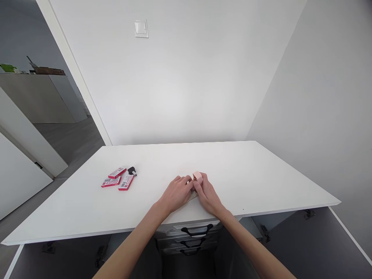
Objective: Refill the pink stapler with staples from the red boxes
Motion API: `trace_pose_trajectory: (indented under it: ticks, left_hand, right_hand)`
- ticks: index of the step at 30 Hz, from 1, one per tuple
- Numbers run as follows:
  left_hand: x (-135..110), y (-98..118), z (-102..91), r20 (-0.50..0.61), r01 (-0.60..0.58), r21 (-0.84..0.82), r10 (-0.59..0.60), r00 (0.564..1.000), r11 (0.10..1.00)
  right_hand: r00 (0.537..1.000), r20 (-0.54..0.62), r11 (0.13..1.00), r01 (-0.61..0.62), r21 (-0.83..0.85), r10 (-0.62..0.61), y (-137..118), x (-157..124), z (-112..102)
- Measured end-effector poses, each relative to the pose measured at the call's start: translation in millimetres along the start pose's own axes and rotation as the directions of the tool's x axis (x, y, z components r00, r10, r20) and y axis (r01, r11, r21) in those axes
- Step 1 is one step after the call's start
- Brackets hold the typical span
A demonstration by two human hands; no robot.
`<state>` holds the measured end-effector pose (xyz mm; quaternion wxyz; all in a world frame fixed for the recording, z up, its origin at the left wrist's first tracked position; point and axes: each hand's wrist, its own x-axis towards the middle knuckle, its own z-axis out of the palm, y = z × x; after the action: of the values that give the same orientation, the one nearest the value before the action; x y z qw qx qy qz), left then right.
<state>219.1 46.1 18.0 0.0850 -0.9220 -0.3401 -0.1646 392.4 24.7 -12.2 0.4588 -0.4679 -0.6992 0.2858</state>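
Both my hands rest together on the white table near its front edge. My right hand grips a small pale pink object, likely a stapler, with an orange spot at its tip. My left hand touches the same object from the left, fingers curled against it. Most of the object is hidden under my fingers.
Three small red boxes lie at the table's left, with a small black item beside them. Drawers with black handles sit under the table front. Walls close the back and right; an open doorway lies to the left.
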Motion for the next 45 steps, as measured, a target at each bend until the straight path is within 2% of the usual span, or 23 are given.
trace_pose_trajectory:
  ticks: [9,13,17,21,29,39,45]
  left_hand:
    - [3,-2,-2.1,0.011,-0.017,0.001,0.017,1.0,1.0]
    - [4,-4,-11.0,0.005,-0.049,-0.065,0.05,0.999,0.997]
    - [7,-10,-29.5,0.109,-0.097,-0.099,0.108,0.988,0.99]
    - [16,-16,-42.0,0.22,-0.164,-0.042,0.169,0.961,0.986]
    - [31,-23,-41.3,0.232,-0.201,-0.037,0.204,0.951,0.979]
    - [32,-30,-37.6,0.131,-0.244,-0.101,0.256,0.958,0.965]
    - [18,-35,-31.6,0.031,-0.211,-0.124,0.216,0.976,0.97]
  right_hand:
    - [1.0,0.021,1.0,-0.007,-0.014,0.008,-2,0,-2]
    - [1.0,0.026,1.0,-0.007,-0.002,0.007,-4,-1,-3]
    - [0.999,0.051,1.0,-0.005,0.015,0.004,-3,-1,-4]
    - [0.997,0.073,1.0,0.0,0.016,-0.001,-2,0,-4]
    - [0.998,0.054,1.0,-0.01,0.013,0.009,-2,-1,-3]
    - [0.999,0.044,0.998,-0.011,0.064,0.009,-1,1,-4]
    - [0.999,0.033,0.999,-0.013,0.033,0.012,0,1,-5]
